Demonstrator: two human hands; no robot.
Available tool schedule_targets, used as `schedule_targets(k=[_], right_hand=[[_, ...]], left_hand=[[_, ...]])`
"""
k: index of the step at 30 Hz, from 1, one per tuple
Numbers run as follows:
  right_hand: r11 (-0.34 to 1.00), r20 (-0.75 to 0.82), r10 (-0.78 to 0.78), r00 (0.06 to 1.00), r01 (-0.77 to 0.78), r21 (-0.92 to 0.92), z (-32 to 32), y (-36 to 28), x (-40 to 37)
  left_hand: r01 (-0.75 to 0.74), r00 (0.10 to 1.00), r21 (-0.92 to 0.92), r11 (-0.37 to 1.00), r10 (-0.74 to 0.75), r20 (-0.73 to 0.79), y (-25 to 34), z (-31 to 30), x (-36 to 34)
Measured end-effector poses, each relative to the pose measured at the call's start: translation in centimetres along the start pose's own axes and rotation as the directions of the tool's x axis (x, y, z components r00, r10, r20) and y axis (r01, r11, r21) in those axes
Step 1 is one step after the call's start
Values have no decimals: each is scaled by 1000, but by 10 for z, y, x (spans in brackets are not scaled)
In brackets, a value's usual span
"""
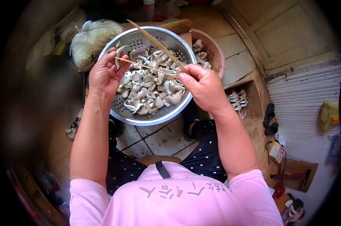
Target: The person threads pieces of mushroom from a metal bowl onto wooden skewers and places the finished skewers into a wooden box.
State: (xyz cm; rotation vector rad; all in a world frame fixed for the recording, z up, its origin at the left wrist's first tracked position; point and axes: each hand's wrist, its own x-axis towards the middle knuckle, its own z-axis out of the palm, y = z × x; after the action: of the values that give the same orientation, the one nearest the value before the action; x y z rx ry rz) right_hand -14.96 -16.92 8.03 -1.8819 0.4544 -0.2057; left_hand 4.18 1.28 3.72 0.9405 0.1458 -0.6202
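A metal colander (140,122) full of torn oyster mushrooms (151,92) stands in front of my knees. Over its left rim, my left hand (105,77) pinches a piece of oyster mushroom (119,55) between thumb and fingers. My right hand (203,86), at the right rim, is closed on wooden skewers. One thin skewer (146,67) runs left from it, its tip right at the pinched piece. Other skewers (155,42) in the same hand slant up and away to the left, over the colander's far rim.
A knotted plastic bag (93,43) of pale contents sits at the back left. Behind the colander on the right is a pink basin (217,56) with mushroom scraps. A box at the right holds skewered mushrooms (238,100). Dark slippers (270,119) lie by the corrugated wall panel (304,90).
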Motion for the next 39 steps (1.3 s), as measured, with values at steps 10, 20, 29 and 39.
schedule_targets(k=[10, 20, 29, 39], right_hand=[[999, -67, -18, 998, 20, 34, 0, 11, 4], [1000, -72, -19, 997, 18, -17, -2, 10, 4], [1000, -97, -16, 995, 15, -16, 1, 13, 3], [986, -72, -149, 986, 142, -91, 21, 10, 7]], left_hand=[[-57, 998, -19, 998, 57, -20, -1, -1, 2], [-103, 995, 123, 987, 104, -6, -2, 4, -2], [118, 989, 221, 968, -134, 61, -5, 11, -13], [219, 948, 275, 936, -271, 167, -46, 41, -47]])
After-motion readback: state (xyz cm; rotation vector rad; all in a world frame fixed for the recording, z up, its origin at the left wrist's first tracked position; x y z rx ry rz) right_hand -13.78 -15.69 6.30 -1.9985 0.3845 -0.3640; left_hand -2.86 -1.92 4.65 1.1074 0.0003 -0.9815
